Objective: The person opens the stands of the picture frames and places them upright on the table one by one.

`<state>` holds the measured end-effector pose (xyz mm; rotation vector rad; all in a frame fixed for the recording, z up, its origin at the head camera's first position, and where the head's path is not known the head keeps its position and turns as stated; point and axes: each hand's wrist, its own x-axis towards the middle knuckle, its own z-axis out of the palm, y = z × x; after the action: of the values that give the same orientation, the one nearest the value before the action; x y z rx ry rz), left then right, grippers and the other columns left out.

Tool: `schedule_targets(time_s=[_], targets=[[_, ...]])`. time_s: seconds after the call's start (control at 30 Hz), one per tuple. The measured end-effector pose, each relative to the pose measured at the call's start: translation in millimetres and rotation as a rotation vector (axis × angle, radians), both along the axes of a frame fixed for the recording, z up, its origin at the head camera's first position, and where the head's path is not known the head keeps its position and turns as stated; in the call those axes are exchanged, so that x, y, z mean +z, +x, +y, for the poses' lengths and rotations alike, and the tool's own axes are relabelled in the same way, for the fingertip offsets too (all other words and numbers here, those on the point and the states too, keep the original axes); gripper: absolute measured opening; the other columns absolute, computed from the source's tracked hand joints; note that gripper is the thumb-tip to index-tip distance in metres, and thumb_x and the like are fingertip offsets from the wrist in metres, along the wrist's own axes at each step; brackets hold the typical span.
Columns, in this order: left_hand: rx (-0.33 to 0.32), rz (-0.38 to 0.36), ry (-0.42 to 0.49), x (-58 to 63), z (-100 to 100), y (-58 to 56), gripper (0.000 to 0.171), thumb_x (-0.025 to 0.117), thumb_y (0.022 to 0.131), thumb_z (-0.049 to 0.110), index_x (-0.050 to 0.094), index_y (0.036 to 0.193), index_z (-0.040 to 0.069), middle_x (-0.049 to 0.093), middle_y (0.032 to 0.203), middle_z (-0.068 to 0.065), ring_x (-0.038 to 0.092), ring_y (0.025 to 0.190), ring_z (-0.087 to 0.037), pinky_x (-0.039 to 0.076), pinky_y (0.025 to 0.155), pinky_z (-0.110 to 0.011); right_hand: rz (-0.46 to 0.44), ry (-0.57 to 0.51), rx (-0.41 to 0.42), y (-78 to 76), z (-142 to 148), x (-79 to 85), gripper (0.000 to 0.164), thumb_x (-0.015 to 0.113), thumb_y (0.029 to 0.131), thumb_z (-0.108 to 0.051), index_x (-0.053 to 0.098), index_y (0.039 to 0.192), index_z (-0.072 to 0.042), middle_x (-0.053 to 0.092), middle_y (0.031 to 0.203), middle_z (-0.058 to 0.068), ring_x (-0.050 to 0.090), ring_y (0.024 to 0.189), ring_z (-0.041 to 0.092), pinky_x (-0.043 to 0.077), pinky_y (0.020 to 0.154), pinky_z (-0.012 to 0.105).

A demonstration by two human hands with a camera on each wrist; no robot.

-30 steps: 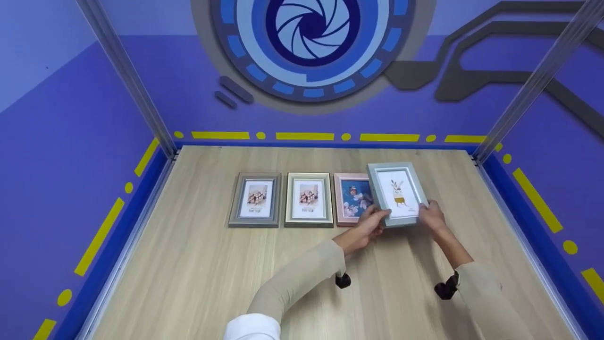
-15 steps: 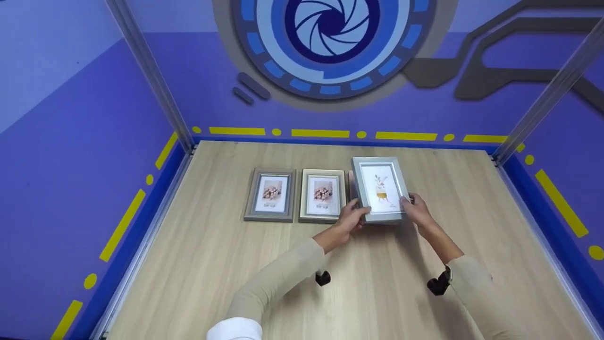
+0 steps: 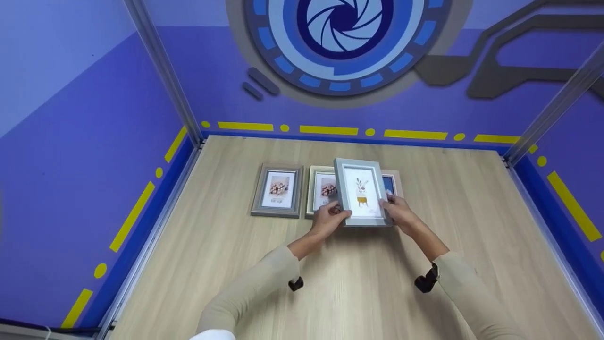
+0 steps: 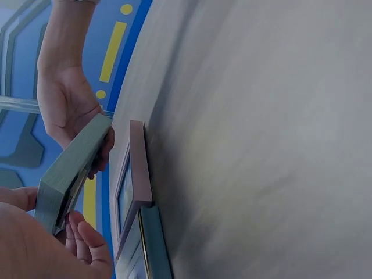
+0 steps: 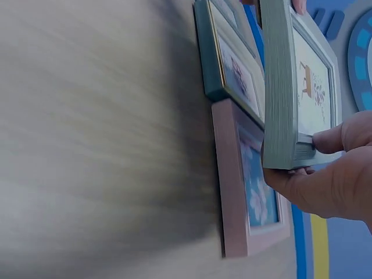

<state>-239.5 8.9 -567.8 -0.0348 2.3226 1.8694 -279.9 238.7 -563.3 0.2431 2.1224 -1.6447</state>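
Observation:
A pale grey-green picture frame (image 3: 363,221) with a plant-in-a-pot print is raised over the table, tilted, between both hands. My left hand (image 3: 325,221) pinches its lower left corner, thumb on the front and fingers behind. On the lower right edge, my right hand (image 3: 400,211) grips it the same way. Beneath it, the pink picture frame (image 5: 235,186) with a blue flower picture and the gold-toned picture frame (image 3: 311,198) lie flat and are partly covered in the head view. In the left wrist view a gap shows between the held frame (image 4: 70,157) and those below.
A grey-brown picture frame (image 3: 276,213) lies flat at the left end of the row. The wooden table (image 3: 330,293) is bounded by blue-purple panels (image 3: 94,165) at the back and sides, with metal posts (image 3: 165,71) at the rear corners.
Both hands have carried the grey-green frame leftward, from beside and over the pink frame to over the gold-toned one. The pink frame's right side shows again. The head view has shifted a little.

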Motion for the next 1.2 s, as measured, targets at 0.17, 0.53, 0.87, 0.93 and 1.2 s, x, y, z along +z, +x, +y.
schedule_targets(time_s=[0.17,0.53,0.87,0.93,1.2], targets=[[0.015,0.175,-0.101,2.3,-12.8,6.9,0.033,0.077,0.088,0.022,0.074,0.117,0.007,0.070,0.096,-0.006,0.057,0.082,-0.007,0.048,0.072,-0.020,0.010,-0.084,-0.011,1.6,-15.8,-3.7,0.064,0.035,0.111,-0.017,0.001,0.161,0.005,0.002,0.170,0.025,0.016,0.154,0.038,0.017,0.127,0.057],[0.027,0.257,-0.013,16.6,-11.0,7.6,0.050,0.075,0.091,0.026,0.066,0.133,0.001,0.070,0.120,-0.018,0.066,0.108,-0.026,0.056,0.096,-0.046,0.010,-0.177,-0.069,2.3,-36.6,-11.6,0.057,0.029,0.112,-0.019,0.012,0.160,0.006,0.033,0.153,0.024,0.044,0.127,0.026,0.041,0.108,0.038],[-0.129,0.305,0.110,23.5,-1.5,11.2,0.051,0.067,0.098,0.017,0.056,0.142,-0.004,0.063,0.130,-0.022,0.063,0.117,-0.034,0.056,0.098,-0.040,0.049,-0.255,-0.026,7.0,-38.6,-17.8,0.055,0.030,0.113,-0.029,0.030,0.152,0.009,0.061,0.112,0.002,0.059,0.098,0.009,0.051,0.084,0.025],[-0.182,0.300,0.140,23.7,-0.4,11.2,0.053,0.066,0.098,0.015,0.052,0.146,-0.002,0.059,0.135,-0.023,0.060,0.123,-0.037,0.054,0.103,-0.044,0.049,-0.270,-0.021,7.7,-39.4,-18.4,0.056,0.029,0.113,-0.030,0.030,0.152,0.009,0.062,0.118,0.004,0.059,0.102,0.010,0.051,0.092,0.029],[-0.303,0.179,0.171,23.7,2.1,11.5,0.061,0.063,0.101,0.029,0.041,0.158,0.018,0.044,0.156,-0.012,0.043,0.142,-0.028,0.040,0.118,-0.048,0.042,-0.374,-0.026,8.3,-41.4,-19.7,0.049,0.027,0.113,-0.025,0.037,0.148,0.007,0.066,0.108,0.001,0.060,0.095,0.008,0.051,0.084,0.025]])
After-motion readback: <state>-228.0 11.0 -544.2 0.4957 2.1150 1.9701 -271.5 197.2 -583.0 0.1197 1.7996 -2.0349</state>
